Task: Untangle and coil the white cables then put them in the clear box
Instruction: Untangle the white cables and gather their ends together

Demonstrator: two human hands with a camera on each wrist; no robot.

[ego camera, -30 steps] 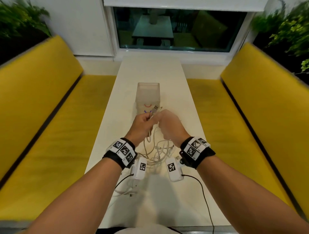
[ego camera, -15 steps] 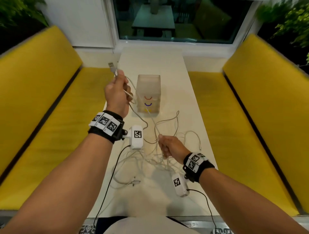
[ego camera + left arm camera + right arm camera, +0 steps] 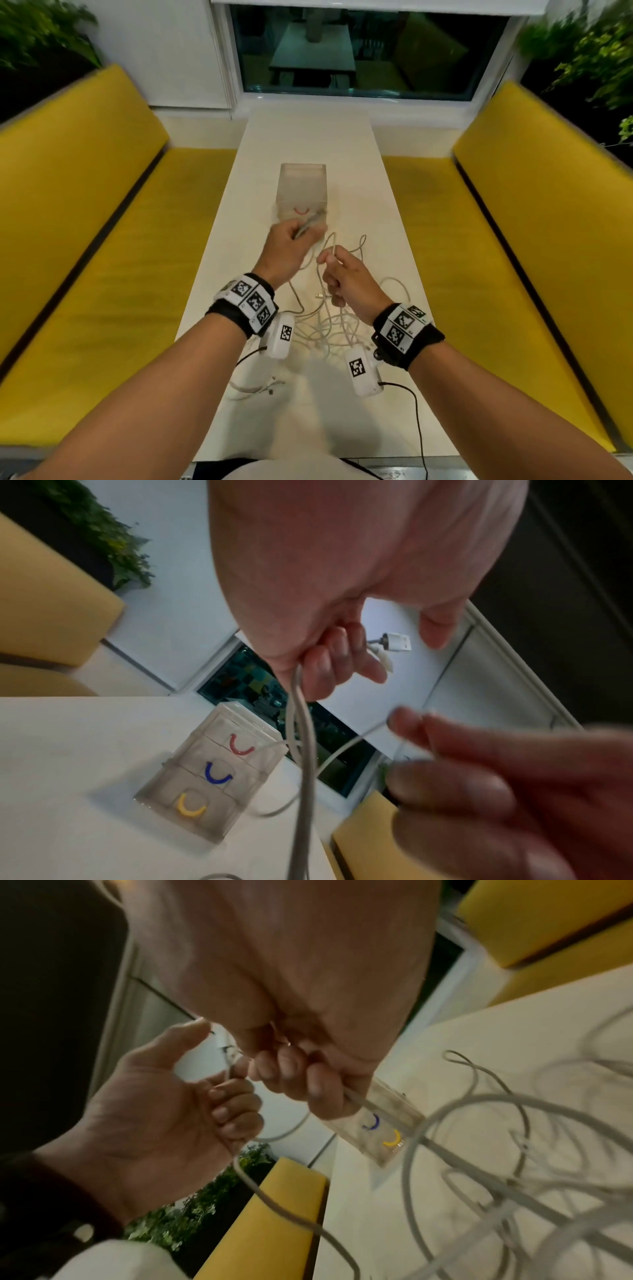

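Several white cables (image 3: 325,329) lie tangled on the white table (image 3: 308,137), below and between my wrists. My left hand (image 3: 293,240) grips one white cable just in front of the clear box (image 3: 301,192); its USB plug (image 3: 397,642) sticks out past the curled fingers (image 3: 339,656). My right hand (image 3: 334,269) is close beside it and pinches the same cable (image 3: 287,1131) a little lower, fingers (image 3: 294,1080) curled round it. From both hands the cable hangs down into the tangle (image 3: 514,1177). The box (image 3: 219,772) has three drawers with red, blue and yellow handles.
Yellow benches (image 3: 102,240) run along both sides of the narrow table, with a window (image 3: 359,51) at its far end. A loose cable end (image 3: 253,387) lies near the table's left front edge. Black leads (image 3: 418,428) trail from the wrist cameras.
My left hand has come down from high on the left, with the plug end, to just beside my right hand. The right hand has risen slightly toward the box.
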